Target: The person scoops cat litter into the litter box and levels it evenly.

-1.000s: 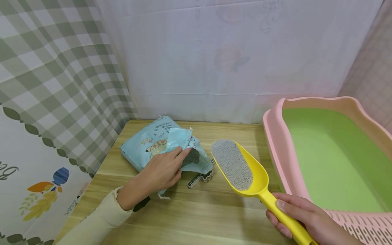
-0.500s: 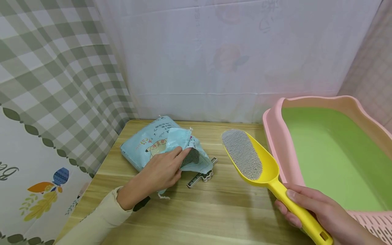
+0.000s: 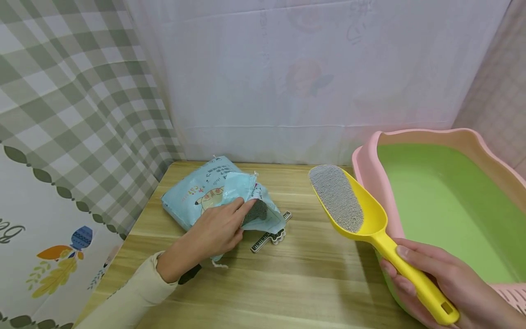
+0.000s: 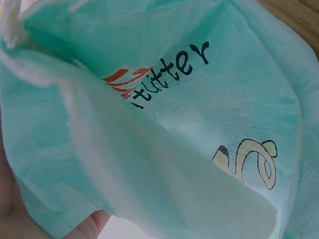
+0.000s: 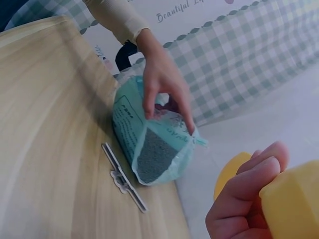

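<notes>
A light-blue bag of cat litter (image 3: 197,192) lies on the table with its mouth facing right. My left hand (image 3: 218,227) holds the bag's mouth, its thumb and fingers on the rim in the right wrist view. Grey litter (image 5: 155,154) shows inside. In the left wrist view, the printed film of the bag (image 4: 199,114) fills most of the picture. My right hand (image 3: 444,269) grips the handle of a yellow litter scoop (image 3: 380,214). A heap of grey granules (image 3: 337,196) fills much of its bowl, which is raised above the table beside the litter box.
On the right stands a pink-rimmed litter box (image 3: 382,178) with a green inside. A flat clip with a piano-key pattern (image 3: 263,240) lies partly under the bag's mouth. Checked cloth (image 3: 82,91) hangs at the left and pale cloth (image 3: 263,82) behind the wooden table (image 3: 263,288).
My right hand has moved the loaded scoop right and away from me, from near the bag toward the litter box's edge. The left hand and the bag have stayed put.
</notes>
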Tool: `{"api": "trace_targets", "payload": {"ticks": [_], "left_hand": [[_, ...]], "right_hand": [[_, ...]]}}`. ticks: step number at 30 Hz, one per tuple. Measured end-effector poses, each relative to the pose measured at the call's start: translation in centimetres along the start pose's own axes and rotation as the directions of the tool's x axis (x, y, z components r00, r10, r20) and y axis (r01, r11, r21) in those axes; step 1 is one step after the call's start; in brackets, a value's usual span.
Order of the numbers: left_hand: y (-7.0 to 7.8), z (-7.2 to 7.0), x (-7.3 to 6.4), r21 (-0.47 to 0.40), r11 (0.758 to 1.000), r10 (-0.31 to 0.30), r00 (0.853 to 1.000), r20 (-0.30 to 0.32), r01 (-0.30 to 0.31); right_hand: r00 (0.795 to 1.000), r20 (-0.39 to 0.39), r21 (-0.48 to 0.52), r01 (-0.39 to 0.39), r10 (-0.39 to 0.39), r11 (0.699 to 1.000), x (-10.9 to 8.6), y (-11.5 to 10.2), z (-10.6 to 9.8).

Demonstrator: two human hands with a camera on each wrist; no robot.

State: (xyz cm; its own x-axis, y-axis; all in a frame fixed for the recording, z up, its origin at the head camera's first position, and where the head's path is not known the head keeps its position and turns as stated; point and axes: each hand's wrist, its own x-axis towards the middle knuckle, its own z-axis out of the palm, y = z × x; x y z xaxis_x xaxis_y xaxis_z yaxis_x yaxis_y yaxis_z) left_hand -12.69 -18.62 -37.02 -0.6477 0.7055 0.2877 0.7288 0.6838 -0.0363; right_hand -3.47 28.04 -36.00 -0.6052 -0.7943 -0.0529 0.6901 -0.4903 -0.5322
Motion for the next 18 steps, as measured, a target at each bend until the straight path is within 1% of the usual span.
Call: {"api": "trace_targets", "payload": {"ticks": [4,6,8,10,14,17,18], "left_hand": [[0.0,0.1,0.0,-0.005,1.0,-0.002,1.0,0.0,0.002],[0.0,0.1,0.0,-0.008,1.0,-0.005,1.0,0.002,0.005],[0.0,0.1,0.0,-0.01,1.0,-0.006,1.0,0.004,0.006],[0.0,0.1,0.0,-0.012,1.0,-0.008,1.0,0.004,0.008],[0.0,0.1,0.0,-0.009,1.0,-0.007,1.0,0.003,0.007],[0.0,0.1,0.0,-0.008,1.0,-0.008,1.0,0.004,0.008],[0.0,0.1,0.0,-0.009,1.0,-0.009,1.0,0.005,0.009]], "right_hand": [[0.999,0.02,-0.098,0.041,-0.039,0.994,-0.1,-0.5,-0.2],[0.999,0.022,-0.119,0.041,-0.039,0.992,-0.3,-0.9,-0.3],[1.0,0.012,-0.137,0.021,-0.02,0.99,-0.6,-1.4,-0.4],[1.0,0.001,-0.131,0.004,-0.004,0.991,-0.8,-1.8,-0.4],[0.999,-0.041,-0.244,0.009,-0.019,0.97,-1.5,-2.6,-0.9],[0.995,-0.093,-0.308,0.015,-0.046,0.951,-2.1,-3.1,-1.5],[0.994,-0.1,-0.308,0.019,-0.052,0.951,-2.3,-3.3,-1.7]]}}
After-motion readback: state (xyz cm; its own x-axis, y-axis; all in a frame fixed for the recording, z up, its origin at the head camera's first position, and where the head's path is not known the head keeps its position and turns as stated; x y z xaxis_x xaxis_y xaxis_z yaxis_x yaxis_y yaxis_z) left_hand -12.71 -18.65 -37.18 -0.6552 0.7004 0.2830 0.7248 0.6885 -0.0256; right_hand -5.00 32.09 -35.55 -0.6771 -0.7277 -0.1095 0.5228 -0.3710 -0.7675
